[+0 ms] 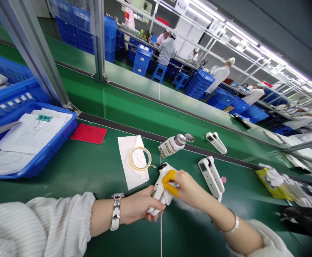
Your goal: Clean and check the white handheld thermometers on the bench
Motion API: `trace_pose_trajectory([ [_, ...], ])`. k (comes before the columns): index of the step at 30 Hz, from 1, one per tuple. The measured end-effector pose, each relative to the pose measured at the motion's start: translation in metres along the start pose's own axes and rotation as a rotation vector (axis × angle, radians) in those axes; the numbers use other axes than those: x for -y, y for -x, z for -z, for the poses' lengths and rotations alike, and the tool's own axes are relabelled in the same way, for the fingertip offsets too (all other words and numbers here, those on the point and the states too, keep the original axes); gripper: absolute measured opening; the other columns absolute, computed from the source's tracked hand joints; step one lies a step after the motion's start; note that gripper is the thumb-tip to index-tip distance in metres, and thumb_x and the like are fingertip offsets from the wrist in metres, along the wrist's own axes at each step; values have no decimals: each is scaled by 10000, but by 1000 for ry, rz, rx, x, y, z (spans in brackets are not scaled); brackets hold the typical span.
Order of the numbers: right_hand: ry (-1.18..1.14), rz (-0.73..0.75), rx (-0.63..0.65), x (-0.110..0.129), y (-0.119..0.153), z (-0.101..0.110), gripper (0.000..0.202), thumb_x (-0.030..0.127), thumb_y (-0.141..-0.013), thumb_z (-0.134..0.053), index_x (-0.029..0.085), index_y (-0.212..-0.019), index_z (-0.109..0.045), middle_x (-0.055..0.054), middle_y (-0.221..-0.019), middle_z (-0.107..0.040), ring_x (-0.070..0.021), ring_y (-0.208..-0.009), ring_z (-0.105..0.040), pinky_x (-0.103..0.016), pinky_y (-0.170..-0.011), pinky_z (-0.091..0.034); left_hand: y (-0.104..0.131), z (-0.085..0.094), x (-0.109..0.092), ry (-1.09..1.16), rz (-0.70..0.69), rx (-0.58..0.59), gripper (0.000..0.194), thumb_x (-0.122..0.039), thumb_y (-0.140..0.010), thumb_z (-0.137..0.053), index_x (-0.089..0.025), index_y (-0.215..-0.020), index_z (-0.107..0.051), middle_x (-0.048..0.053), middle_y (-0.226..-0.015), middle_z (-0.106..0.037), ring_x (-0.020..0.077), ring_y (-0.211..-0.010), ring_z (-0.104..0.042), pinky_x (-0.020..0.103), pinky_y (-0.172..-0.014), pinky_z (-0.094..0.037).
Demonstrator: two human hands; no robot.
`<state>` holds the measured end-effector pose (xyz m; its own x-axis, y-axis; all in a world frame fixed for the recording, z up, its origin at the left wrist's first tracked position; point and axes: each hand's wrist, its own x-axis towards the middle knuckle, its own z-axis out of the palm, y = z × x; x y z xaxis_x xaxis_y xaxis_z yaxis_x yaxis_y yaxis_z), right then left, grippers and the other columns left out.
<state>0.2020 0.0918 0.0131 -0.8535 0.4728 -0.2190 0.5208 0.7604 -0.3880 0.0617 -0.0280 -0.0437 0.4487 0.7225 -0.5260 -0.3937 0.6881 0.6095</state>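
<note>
My left hand (144, 205) is wrapped round the lower end of a white handheld device (159, 184) with a dark round tip. Yellow covers sit on the fingers of my right hand (176, 182), which pinch a white cloth (169, 197) against the device's side. Just beyond them lies a white bottle (169, 147) with a metal cap. A roll of tape (131, 159) rests on a white paper sheet (124, 151) to the left. Another white device (209, 176) lies to the right of my right hand.
A blue tray (49, 150) with papers stands at the left, beside a red card (89, 134). One more white device (217, 142) lies farther back. A yellow tray (268, 184) is at the right. Metal posts (99, 43) rise at the back left; people work beyond.
</note>
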Motion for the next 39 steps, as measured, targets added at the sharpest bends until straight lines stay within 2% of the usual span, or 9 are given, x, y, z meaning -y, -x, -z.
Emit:
trace_pose_trajectory([
  [4, 7, -30, -36, -2, -2, 2, 166, 102, -791, -507, 184, -811, -650, -60, -857, -670, -180, -717, -606, -286, -704, -441, 0, 0, 0, 9, -5, -4, 423, -203, -635, -584, -169, -1023, -417, 1, -738, -578, 75, -502, -481, 223, -498, -258],
  [9, 6, -11, -13, 0, -1, 1, 141, 119, -778, -538, 198, -763, -653, -32, -758, -664, -163, -657, -597, -275, -697, -444, 1, 0, 1, 7, -1, 0, 420, -209, -627, -592, -163, -1006, -416, 7, -736, -573, 77, -503, -486, 227, -494, -259],
  [13, 14, -38, -40, 1, -1, 3, 168, 112, -791, -505, 187, -798, -656, -55, -819, -668, -179, -708, -609, -279, -684, -447, 1, 0, 0, 6, -7, 6, 438, -198, -646, -578, -167, -1050, -413, 9, -754, -579, 75, -509, -487, 227, -503, -260],
  [22, 17, -24, -40, 7, 2, 1, 164, 115, -807, -501, 181, -772, -646, -61, -807, -660, -182, -713, -607, -278, -682, -439, 2, 0, -1, 9, 1, 5, 441, -215, -628, -603, -166, -1022, -411, 8, -745, -575, 77, -511, -485, 228, -506, -259],
  [26, 4, 30, -5, 10, 4, -2, 123, 129, -778, -551, 201, -744, -645, -28, -746, -651, -166, -677, -595, -270, -695, -435, 1, 0, 0, 7, 9, 11, 429, -220, -609, -627, -169, -982, -422, 2, -734, -572, 79, -510, -486, 231, -506, -268],
  [31, 8, 6, -61, 14, 6, -3, 185, 114, -822, -473, 187, -794, -641, -57, -780, -656, -177, -706, -593, -285, -696, -436, 1, 0, 1, 17, -3, 2, 439, -233, -616, -629, -169, -992, -411, 4, -730, -573, 76, -506, -484, 227, -503, -258],
  [34, -24, 68, -20, 19, 11, -7, 127, 133, -790, -538, 203, -787, -644, -37, -791, -663, -164, -705, -592, -264, -697, -446, 0, 0, 1, 16, -3, 5, 472, -231, -595, -657, -170, -996, -418, 0, -718, -570, 82, -500, -484, 232, -502, -269],
  [36, -39, 88, -11, 15, 11, -9, 111, 133, -774, -559, 203, -785, -644, -27, -797, -664, -159, -714, -595, -257, -707, -450, 0, 0, 1, 23, -8, 5, 482, -235, -592, -663, -168, -1003, -420, -1, -717, -569, 79, -499, -481, 228, -498, -266],
  [39, -10, -3, -96, -6, 3, -9, 145, 118, -796, -511, 174, -821, -642, -60, -838, -661, -180, -739, -602, -285, -693, -454, -1, 0, 1, 38, -12, 3, 474, -238, -608, -648, -162, -1015, -417, 5, -727, -575, 73, -504, -483, 219, -494, -256],
])
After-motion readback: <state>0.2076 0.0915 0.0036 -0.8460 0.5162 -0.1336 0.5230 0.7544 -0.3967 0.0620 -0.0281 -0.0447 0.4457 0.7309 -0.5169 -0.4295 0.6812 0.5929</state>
